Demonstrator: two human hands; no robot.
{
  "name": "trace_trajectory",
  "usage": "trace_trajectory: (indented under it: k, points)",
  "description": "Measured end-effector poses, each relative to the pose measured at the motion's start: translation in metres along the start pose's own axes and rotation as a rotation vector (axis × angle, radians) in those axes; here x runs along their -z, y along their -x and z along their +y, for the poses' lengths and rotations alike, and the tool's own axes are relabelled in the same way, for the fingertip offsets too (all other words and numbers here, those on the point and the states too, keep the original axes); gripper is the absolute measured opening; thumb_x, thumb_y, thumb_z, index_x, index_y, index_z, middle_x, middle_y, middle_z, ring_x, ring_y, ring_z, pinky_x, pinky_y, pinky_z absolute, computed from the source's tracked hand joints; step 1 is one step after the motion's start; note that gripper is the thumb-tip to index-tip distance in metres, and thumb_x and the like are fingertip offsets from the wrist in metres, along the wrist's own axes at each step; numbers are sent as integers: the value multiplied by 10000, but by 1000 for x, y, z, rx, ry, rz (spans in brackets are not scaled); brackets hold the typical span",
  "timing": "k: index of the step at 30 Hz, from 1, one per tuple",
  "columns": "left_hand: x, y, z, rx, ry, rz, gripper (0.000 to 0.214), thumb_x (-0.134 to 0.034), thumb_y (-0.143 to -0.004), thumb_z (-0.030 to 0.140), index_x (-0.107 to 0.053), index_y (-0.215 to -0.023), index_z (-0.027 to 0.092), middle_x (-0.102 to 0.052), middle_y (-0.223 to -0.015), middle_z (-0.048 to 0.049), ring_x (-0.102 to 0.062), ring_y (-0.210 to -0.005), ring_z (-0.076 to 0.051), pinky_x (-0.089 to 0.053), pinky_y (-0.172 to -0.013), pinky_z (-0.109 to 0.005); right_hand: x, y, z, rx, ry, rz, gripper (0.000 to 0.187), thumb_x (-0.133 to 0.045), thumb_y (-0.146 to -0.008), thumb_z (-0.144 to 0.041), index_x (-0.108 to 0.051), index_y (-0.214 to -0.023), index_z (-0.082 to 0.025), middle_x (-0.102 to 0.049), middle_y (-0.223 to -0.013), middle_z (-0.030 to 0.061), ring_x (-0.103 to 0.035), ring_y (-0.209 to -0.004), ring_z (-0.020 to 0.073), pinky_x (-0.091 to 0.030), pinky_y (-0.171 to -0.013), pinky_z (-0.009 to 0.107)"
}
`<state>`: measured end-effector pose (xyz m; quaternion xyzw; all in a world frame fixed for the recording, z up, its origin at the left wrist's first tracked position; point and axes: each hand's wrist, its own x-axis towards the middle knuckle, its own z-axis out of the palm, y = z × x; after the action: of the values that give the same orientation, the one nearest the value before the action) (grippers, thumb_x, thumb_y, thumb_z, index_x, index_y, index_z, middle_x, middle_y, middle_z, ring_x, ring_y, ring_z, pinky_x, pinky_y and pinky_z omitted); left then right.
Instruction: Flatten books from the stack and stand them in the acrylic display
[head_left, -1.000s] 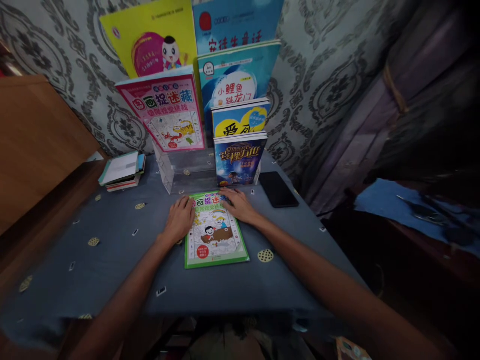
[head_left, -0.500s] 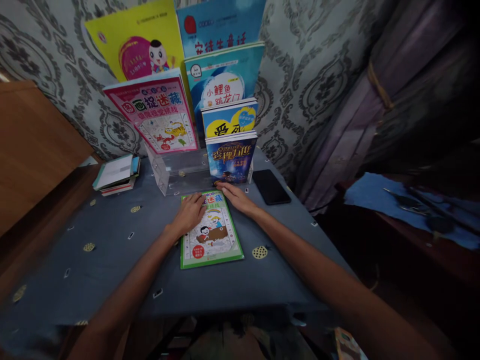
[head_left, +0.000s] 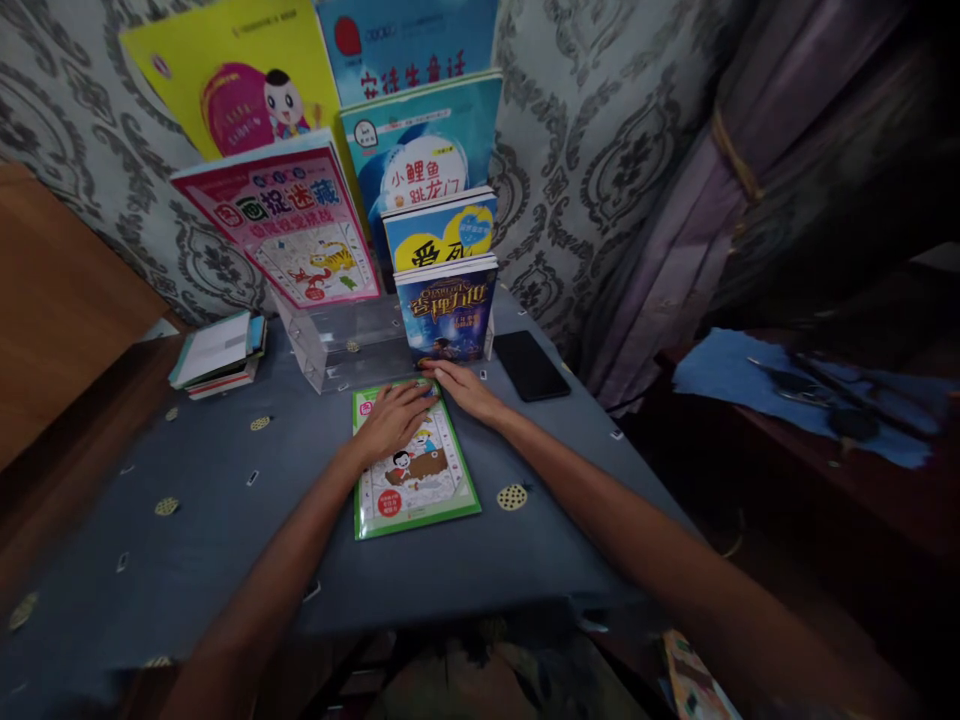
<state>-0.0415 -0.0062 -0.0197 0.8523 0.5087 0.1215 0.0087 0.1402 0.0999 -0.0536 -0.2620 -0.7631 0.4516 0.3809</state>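
Observation:
A green-bordered picture book [head_left: 416, 480] lies flat on the dark cloth-covered table, its cover up. My left hand [head_left: 394, 420] rests palm down across the upper part of that cover, fingers stretched out. At the book's top right corner is my right hand [head_left: 465, 388], fingers extended along the edge, close to the foot of the blue book [head_left: 448, 315] that stands in the rack. The clear stepped rack [head_left: 345, 345] holds this book with others behind it, and a pink-bordered book [head_left: 300, 230] stands on its left side.
A black phone [head_left: 532, 365] lies right of the rack. Several stacked books [head_left: 220, 355] sit at the table's left. Behind the rack are a yellow book [head_left: 180, 80] and a patterned wall covering [head_left: 600, 110]. To the right, tools lie on a blue cloth [head_left: 720, 370].
My left hand has slid right over the green-bordered book's cover. My right hand stays by its top corner. The whole view has shifted slightly.

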Motion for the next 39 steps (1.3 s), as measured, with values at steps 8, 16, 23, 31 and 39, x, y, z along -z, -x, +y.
trace_trajectory:
  k: [8,16,23,31,39]
  points:
    - [8,2,11,-28,-18,-51,444,-354,-1061,458,-596,-1390,283,-577,-1482,-84,-405,-1453,-298,-284,-1169,-592,0,4,-10,-7,73,9,450,-436,-1039,-482,-686,-1270,-186,-759,-1194,113,-696,-1143,262,-505,-1034,436]
    - [5,-2,21,-16,6,-43,442,-363,-1062,453,-618,-1335,216,-607,-1450,-108,-488,-1403,-249,-275,-1197,-535,-3,7,-11,3,49,53,464,-445,-1027,-514,-726,-1180,-178,-788,-1079,102,-727,-1042,263,-534,-975,422]
    - [5,2,19,-34,91,16,413,-362,-1067,403,-612,-1368,269,-599,-1470,-84,-479,-1419,-228,-263,-1200,-551,-1,27,-17,17,57,75,438,-466,-1019,-506,-758,-1128,-197,-786,-1094,91,-716,-1053,268,-531,-986,444]
    - [8,2,20,-138,85,52,391,-386,-1060,361,-695,-1258,225,-670,-1375,-90,-552,-1337,-241,-390,-1140,-492,3,39,-28,14,71,41,426,-444,-1028,-459,-761,-1125,-192,-781,-1082,89,-715,-1036,258,-538,-954,408]
    - [1,4,25,-126,53,61,385,-406,-1056,358,-681,-1275,201,-680,-1355,-92,-540,-1346,-239,-400,-1159,-483,3,38,-27,35,124,47,396,-434,-1031,-414,-762,-1086,-199,-786,-1038,70,-713,-997,248,-546,-915,389]
